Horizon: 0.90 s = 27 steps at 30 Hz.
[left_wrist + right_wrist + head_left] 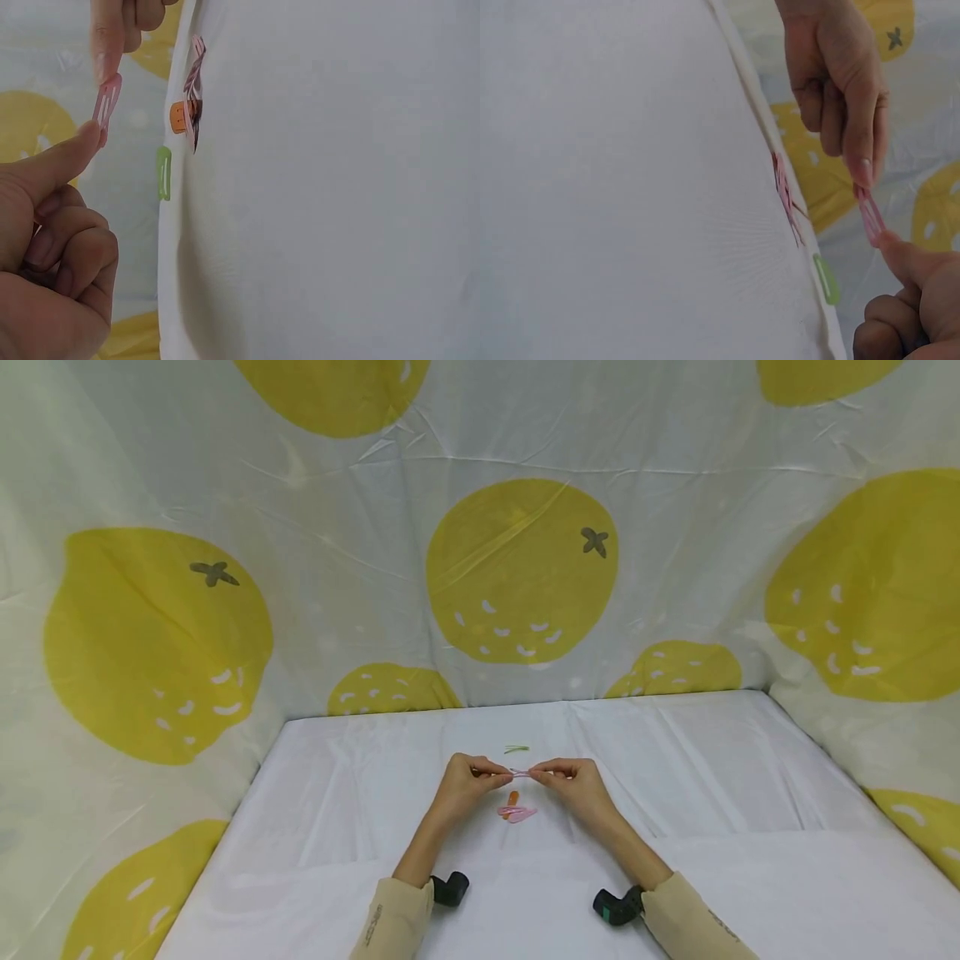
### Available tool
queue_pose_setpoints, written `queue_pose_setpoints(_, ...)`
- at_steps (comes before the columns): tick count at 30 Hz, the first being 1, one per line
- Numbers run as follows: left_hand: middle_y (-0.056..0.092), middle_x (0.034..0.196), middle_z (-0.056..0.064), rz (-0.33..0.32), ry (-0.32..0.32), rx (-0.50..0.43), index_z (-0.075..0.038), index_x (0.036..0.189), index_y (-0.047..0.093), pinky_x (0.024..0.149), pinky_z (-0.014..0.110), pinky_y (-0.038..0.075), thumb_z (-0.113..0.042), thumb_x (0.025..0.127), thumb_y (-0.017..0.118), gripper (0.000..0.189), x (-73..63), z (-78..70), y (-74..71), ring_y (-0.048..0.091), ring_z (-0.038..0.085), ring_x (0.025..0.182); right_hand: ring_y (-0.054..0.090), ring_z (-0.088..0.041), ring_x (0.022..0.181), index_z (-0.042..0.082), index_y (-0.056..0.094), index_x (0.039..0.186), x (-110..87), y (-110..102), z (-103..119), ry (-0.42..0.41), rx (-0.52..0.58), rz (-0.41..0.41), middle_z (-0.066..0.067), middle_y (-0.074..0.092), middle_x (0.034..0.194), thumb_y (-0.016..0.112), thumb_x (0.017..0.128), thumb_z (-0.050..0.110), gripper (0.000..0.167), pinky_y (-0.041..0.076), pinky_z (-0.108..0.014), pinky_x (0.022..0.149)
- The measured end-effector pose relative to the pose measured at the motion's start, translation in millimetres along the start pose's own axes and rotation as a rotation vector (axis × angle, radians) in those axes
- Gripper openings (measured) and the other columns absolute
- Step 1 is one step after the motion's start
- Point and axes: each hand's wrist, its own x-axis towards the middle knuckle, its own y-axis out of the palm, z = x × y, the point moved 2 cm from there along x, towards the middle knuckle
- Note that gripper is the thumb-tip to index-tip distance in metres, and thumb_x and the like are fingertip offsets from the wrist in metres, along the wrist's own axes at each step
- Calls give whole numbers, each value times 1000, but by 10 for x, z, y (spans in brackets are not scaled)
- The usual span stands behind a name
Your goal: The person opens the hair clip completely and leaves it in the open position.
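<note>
A pink snap hair clip (108, 101) is stretched between my two hands above the table. My left hand (467, 783) pinches one end of it between thumb and fingers, and my right hand (576, 785) pinches the opposite end. In the right wrist view the same clip (870, 216) shows a long slot down its middle. Just beyond the hands lies a green hair clip (517, 748) on the white cloth. Nearer to me, between the forearms, pink hair clips (522, 815) overlap an orange clip (513, 797), partly covering it.
White cloth (690, 777) covers the table, with creases running across it. A curtain (360, 568) printed with large yellow fruit stands along the back and both sides. Black wrist devices (619, 907) sit at both sleeve cuffs.
</note>
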Motion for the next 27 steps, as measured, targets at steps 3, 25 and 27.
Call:
queue_pose_setpoints(3,78,89,18,-20,-1,3,2,89,83,64,17,47,-5,86,83,8,49,8,0,59,6,74,36,-5,58,12,85,96,51,4,-22,2,-4,-7,7,42,57,84,87,27,17,28,-20,53)
queue_pose_setpoints(25,73,76,6,-59,-86,90,2,86,83,56,18,33,-4,82,86,8,449,186,-15,45,9,67,31,-4,51,4,84,96,406,72,-145,9,-12,-53,9,39,52,83,88,17,14,24,-20,50)
queue_pose_setpoints(27,71,73,5,-60,-94,94,1,86,83,56,18,33,-3,81,86,7,469,203,-11,44,9,66,31,-4,50,5,84,95,424,78,-153,7,-26,-53,9,40,52,83,88,16,13,24,-20,50)
